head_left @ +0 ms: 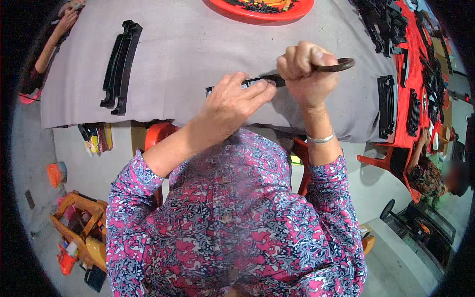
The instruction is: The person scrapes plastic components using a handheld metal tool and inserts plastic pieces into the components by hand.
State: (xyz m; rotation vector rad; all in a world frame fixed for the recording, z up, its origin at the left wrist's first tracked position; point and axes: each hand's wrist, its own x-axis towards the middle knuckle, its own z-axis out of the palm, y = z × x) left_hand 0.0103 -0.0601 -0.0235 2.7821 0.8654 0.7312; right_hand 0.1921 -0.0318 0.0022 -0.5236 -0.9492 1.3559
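My left hand [235, 99] is closed over a black plastic part [209, 91] above the grey cloth, its fingers laid across the part and hiding most of it. Beside it, my right hand [307, 72] makes a fist around a dark loop-handled tool [341, 65] that looks like scissors. The loop sticks out to the right of the fist. Toward my left fingers runs the tool's dark front end, and I cannot tell whether it touches the part. To the left lies a pair of long black slotted plastic parts [118, 69], side by side.
A red basin [267, 20] holding small black and yellow pieces stands at the far edge. More black parts [386, 106] lie at the right, near a red-covered table [413, 54]. Other people's hands [69, 20] show at the far left; another person [428, 173] sits at the right.
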